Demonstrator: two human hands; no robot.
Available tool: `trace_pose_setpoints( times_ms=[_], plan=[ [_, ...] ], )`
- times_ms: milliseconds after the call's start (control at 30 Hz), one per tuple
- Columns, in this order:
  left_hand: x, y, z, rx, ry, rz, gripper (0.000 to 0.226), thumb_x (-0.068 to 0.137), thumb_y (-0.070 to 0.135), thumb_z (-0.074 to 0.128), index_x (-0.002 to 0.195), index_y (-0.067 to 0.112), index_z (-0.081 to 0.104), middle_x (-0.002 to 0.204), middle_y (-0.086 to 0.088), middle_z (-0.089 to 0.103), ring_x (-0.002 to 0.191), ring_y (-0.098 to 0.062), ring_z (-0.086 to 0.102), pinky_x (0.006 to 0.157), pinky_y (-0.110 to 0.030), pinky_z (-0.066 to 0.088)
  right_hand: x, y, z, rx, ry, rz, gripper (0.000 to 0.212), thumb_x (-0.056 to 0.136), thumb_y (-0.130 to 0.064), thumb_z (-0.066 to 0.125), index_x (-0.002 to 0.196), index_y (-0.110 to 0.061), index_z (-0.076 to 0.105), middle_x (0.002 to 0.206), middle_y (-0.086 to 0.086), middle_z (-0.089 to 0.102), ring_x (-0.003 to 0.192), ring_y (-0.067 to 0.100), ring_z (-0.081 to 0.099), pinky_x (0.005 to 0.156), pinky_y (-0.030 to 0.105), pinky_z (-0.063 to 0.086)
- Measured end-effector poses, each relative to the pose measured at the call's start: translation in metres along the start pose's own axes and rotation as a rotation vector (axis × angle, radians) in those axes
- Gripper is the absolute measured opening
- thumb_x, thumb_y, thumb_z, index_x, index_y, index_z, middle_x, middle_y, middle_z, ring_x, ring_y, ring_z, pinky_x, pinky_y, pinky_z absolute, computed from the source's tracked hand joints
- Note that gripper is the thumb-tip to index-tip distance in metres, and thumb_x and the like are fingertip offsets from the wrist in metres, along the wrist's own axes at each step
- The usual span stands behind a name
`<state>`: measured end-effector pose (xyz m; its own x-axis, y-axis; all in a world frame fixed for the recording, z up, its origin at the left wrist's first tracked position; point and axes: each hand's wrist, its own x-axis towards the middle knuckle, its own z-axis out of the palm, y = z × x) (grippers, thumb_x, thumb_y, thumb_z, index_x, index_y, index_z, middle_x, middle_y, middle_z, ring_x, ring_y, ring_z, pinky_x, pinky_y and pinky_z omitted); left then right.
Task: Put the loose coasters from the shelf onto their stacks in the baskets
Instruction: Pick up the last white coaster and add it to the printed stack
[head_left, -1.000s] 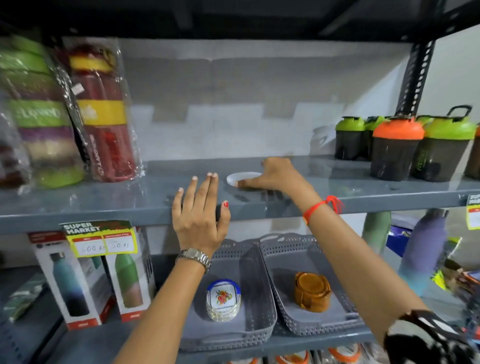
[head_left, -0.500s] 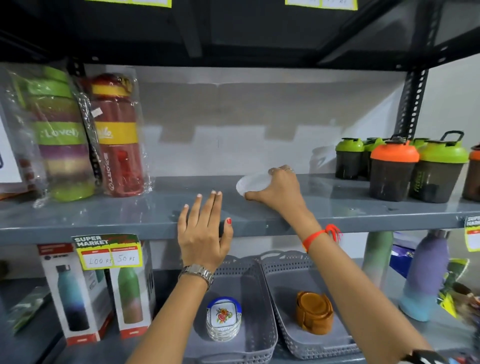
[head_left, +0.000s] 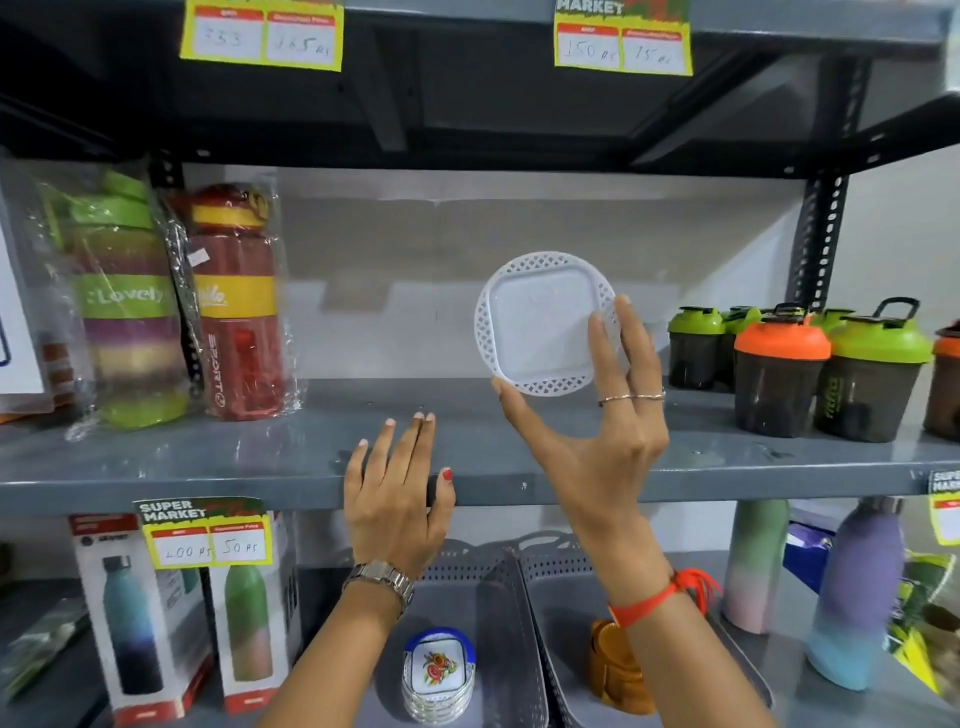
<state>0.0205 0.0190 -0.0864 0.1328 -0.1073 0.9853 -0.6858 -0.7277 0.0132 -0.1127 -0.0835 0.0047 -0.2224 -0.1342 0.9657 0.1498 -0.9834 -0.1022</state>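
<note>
My right hand holds a white round coaster with a lattice rim upright above the grey middle shelf, its plain underside facing me, thumb below and fingers on its right edge. My left hand rests flat on the shelf's front edge, fingers together, holding nothing. On the shelf below, the left grey basket holds a stack of white coasters with a blue rim and a flower print. The right grey basket holds a stack of brown coasters, partly hidden by my right wrist.
Wrapped bottles stand at the shelf's left and shaker bottles with green and orange lids at its right. Boxed bottles sit lower left, pastel bottles lower right. Price tags hang on shelf edges.
My right hand has lifted the white coaster off the shelf and turned it upright. My left hand has stayed on the shelf edge. The view has tilted upward.
</note>
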Motion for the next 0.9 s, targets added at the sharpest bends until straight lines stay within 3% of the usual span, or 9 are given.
trace_pose_setpoints(
  times_ms=[133,233,300,400,467,567,667,800,900],
  plan=[
    [0.0,-0.001,0.0,-0.021,-0.01,0.004,0.049,0.089,0.031,0.039,0.129,0.009,0.057,0.126,-0.006,0.061,0.118,-0.029,0.053,0.103,-0.044,0.032,0.004,-0.01,-0.005,0.04,0.048,0.004,0.07,0.075,-0.039,0.076,0.116,0.015,0.059,0.127,0.032,0.054,0.124,0.033,0.05,0.098,0.054,0.047],
    [0.0,-0.001,0.001,-0.015,-0.014,0.001,0.049,0.088,0.031,0.039,0.129,0.009,0.056,0.126,-0.006,0.061,0.118,-0.028,0.051,0.102,-0.044,0.031,0.002,-0.016,-0.007,0.137,-0.01,0.15,0.071,0.072,-0.043,0.075,0.119,0.009,0.06,0.132,0.024,0.054,0.127,0.025,0.05,0.107,0.037,0.045],
    [0.0,-0.001,0.001,-0.006,-0.001,0.003,0.048,0.089,0.032,0.039,0.129,0.01,0.055,0.125,-0.006,0.061,0.118,-0.028,0.051,0.102,-0.044,0.032,0.003,-0.026,-0.01,0.396,-0.054,0.457,0.073,0.062,-0.048,0.079,0.12,-0.005,0.063,0.134,0.011,0.057,0.127,0.014,0.052,0.105,0.027,0.044],
    [0.0,-0.001,0.001,-0.002,0.002,0.004,0.048,0.089,0.033,0.038,0.129,0.011,0.055,0.124,-0.006,0.062,0.117,-0.028,0.054,0.101,-0.044,0.034,0.013,-0.037,-0.017,0.95,-0.108,1.036,0.066,0.054,-0.045,0.083,0.111,-0.017,0.068,0.118,0.0,0.07,0.113,0.007,0.063,0.093,0.022,0.052],
    [-0.001,-0.001,0.002,0.002,-0.002,-0.001,0.049,0.09,0.032,0.038,0.128,0.01,0.057,0.124,-0.006,0.062,0.116,-0.028,0.054,0.101,-0.044,0.034,0.021,-0.039,-0.022,1.206,-0.167,1.258,0.055,0.063,-0.045,0.074,0.11,-0.018,0.068,0.116,0.002,0.071,0.111,0.017,0.066,0.097,0.028,0.052],
    [-0.001,0.0,0.003,0.006,-0.003,-0.002,0.049,0.09,0.033,0.036,0.128,0.009,0.058,0.125,-0.007,0.062,0.117,-0.029,0.053,0.102,-0.044,0.032,0.025,-0.039,-0.028,1.538,-0.174,1.504,0.063,0.067,-0.049,0.062,0.116,-0.01,0.063,0.123,0.015,0.066,0.11,0.034,0.066,0.101,0.043,0.048],
    [-0.001,-0.001,0.004,-0.007,0.014,0.007,0.049,0.091,0.033,0.035,0.128,0.009,0.057,0.125,-0.007,0.062,0.116,-0.029,0.054,0.1,-0.044,0.034,0.027,-0.04,-0.031,1.741,-0.217,1.59,0.063,0.067,-0.052,0.065,0.109,-0.004,0.068,0.119,0.024,0.066,0.105,0.041,0.066,0.095,0.056,0.046],
    [-0.001,-0.002,0.006,-0.004,0.037,0.026,0.047,0.095,0.035,0.03,0.13,0.012,0.05,0.124,-0.008,0.062,0.115,-0.03,0.056,0.1,-0.045,0.035,0.029,-0.041,-0.035,1.879,-0.267,1.578,0.071,0.07,-0.053,0.063,0.122,-0.006,0.059,0.117,0.026,0.066,0.103,0.042,0.067,0.093,0.054,0.047],
    [-0.001,-0.003,0.007,-0.004,0.046,0.03,0.046,0.094,0.034,0.032,0.131,0.013,0.047,0.123,-0.007,0.063,0.114,-0.031,0.057,0.1,-0.045,0.035,0.026,-0.04,-0.036,1.883,-0.275,1.601,0.065,0.073,-0.052,0.062,0.116,-0.004,0.066,0.115,0.027,0.066,0.101,0.044,0.067,0.091,0.056,0.047]
  ],
)
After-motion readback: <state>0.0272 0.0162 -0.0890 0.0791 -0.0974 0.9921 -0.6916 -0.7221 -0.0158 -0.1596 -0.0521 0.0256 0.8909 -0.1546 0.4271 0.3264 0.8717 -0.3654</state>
